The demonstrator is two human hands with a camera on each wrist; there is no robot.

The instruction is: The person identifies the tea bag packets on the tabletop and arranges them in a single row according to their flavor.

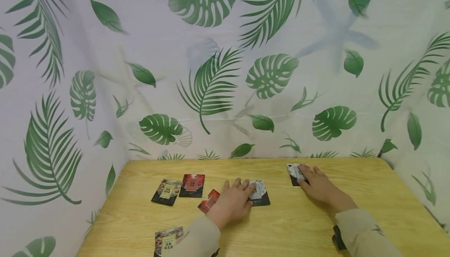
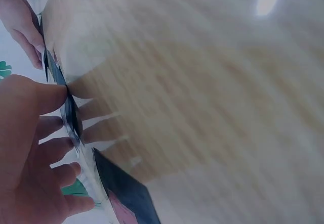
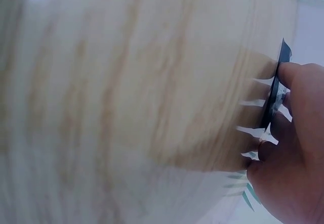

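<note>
My left hand (image 1: 232, 201) rests on a white-and-black sachet (image 1: 261, 194) near the middle of the table, fingers spread and fairly straight. Beside that hand lies a red sachet (image 1: 209, 202), partly covered by it. Further right, my right hand (image 1: 319, 186) touches another white-and-black sachet (image 1: 293, 173) close to the back edge, its fingers laid over the right part. In the right wrist view, thumb and fingers meet the thin dark sachet (image 3: 274, 100) from above. The left wrist view has the thumb and fingertips on a sachet (image 2: 71, 110).
Left of the hands lie a red-and-black sachet (image 1: 192, 186) and a brown-and-black sachet (image 1: 167, 192). Another brown sachet (image 1: 168, 240) sits near the front, partly behind the left sleeve (image 1: 200, 239). A leaf-patterned cloth (image 1: 218, 140) stands behind the wooden table (image 1: 281, 229).
</note>
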